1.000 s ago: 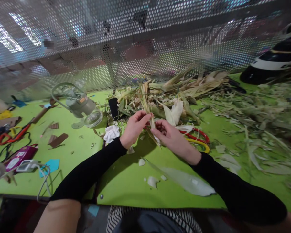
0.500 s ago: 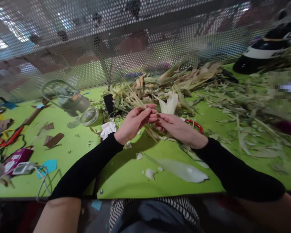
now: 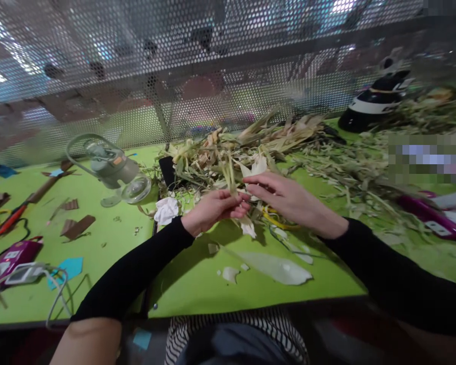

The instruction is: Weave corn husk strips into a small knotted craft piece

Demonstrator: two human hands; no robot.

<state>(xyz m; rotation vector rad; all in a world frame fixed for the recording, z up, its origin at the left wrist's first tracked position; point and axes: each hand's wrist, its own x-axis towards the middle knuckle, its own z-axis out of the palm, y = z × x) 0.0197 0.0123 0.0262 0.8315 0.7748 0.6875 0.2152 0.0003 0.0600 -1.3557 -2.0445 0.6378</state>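
Observation:
Pinched in my left hand [image 3: 219, 208] is a bundle of pale husk strips [image 3: 229, 175], which stands up from the fingertips. My right hand [image 3: 285, 198] is just to the right, its fingers apart and nothing visible in them. Behind both hands lies a heap of dry corn husks [image 3: 289, 133], with a broad cream husk piece [image 3: 255, 168] near my right fingers. A long pale husk [image 3: 279, 267] rests flat on the green table [image 3: 197, 296], beside a few small scraps [image 3: 231, 274].
A grey-green lidded jug [image 3: 117, 170], crumpled white tissue [image 3: 166, 210] and black phone-like object [image 3: 167, 173] sit left of the heap. Yellow scissor handles [image 3: 277, 219] lie under my right hand. Purple devices are at both sides; a black-and-white object [image 3: 374, 105] stands back right.
My hands have moved apart, the right one opening and the left lowering slightly. The strips now stand more upright. The view has shifted to the right.

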